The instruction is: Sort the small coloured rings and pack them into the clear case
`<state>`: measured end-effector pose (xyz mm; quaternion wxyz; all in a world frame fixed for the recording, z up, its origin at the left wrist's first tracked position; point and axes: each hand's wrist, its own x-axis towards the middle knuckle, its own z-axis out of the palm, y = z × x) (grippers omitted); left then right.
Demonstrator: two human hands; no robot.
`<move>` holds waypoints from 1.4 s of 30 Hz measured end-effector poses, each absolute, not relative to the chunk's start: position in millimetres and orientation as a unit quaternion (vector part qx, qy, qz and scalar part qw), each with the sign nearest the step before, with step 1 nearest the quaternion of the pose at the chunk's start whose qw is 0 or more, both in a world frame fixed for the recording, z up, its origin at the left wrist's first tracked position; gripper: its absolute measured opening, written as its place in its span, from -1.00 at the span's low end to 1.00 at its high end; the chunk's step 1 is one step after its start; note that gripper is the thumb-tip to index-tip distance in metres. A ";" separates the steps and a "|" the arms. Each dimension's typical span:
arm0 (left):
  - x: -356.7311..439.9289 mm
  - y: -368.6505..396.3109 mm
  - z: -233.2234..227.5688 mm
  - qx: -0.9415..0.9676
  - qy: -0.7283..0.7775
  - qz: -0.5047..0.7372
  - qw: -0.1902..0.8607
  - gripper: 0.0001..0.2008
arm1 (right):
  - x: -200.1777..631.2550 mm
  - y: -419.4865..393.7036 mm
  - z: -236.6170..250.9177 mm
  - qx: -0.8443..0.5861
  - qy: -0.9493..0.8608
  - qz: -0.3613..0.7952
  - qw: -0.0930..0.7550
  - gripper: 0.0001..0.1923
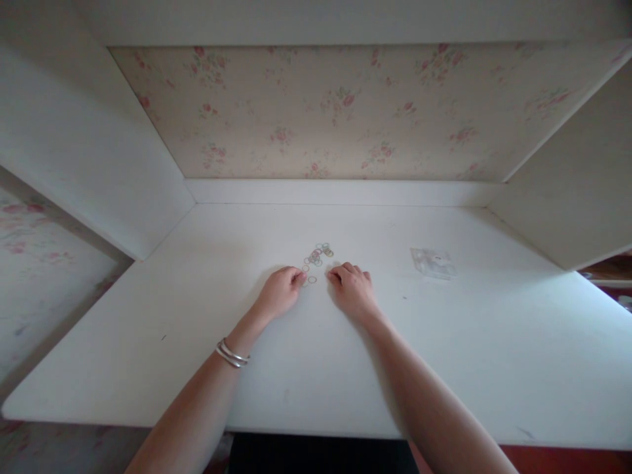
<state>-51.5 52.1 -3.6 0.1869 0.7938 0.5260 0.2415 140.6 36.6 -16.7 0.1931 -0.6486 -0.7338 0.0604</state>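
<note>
so, the ring pile (316,257), a loose heap of thin bands in pale and pinkish tones, lies on the white bench (316,375), and everything else can be placed from it. the left hand (282,291) rests on the near left side of the pile, its fingertips right by the outlying rings. that grip looks narrow, thumb and forefinger drawn in, but i cannot tell whether a ring is caught between them. the right hand (354,289) sits on the near right side of the pile, fingers curled, its grip narrow too; whether it holds anything is too small to make out. a loose ring (312,282) lies flat just nearer the person than the pile, between the two hands. a clear plastic packet (433,263) lies well apart, to the right of the pile.

for sorting through bands this thin, i'd judge it best to work from the pile's near edge, where rings lie singly, and leave the tangled middle for later. press a fingertip on one rim, tip it up, then pinch lightly; a hard squeeze could flick it away. the other hand would do well to steady the neighbours, since overlapping rings probably drag each other along.
</note>
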 end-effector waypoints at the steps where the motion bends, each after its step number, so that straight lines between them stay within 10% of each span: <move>1: -54.0 48.7 -1.4 0.803 0.518 0.219 0.196 -0.73 | 140.7 36.6 -17.1 -0.647 -0.736 0.059 0.191 -0.73; 25: -63.8 39.3 -3.5 0.803 0.549 0.213 0.097 -0.81 | 113.4 2.9 -11.0 -0.397 -0.870 0.160 0.246 -0.77; 42: -58.0 40.9 -4.2 0.809 0.555 0.175 0.079 -0.78 | 119.1 13.6 -11.1 -0.520 -0.800 0.127 0.272 -0.75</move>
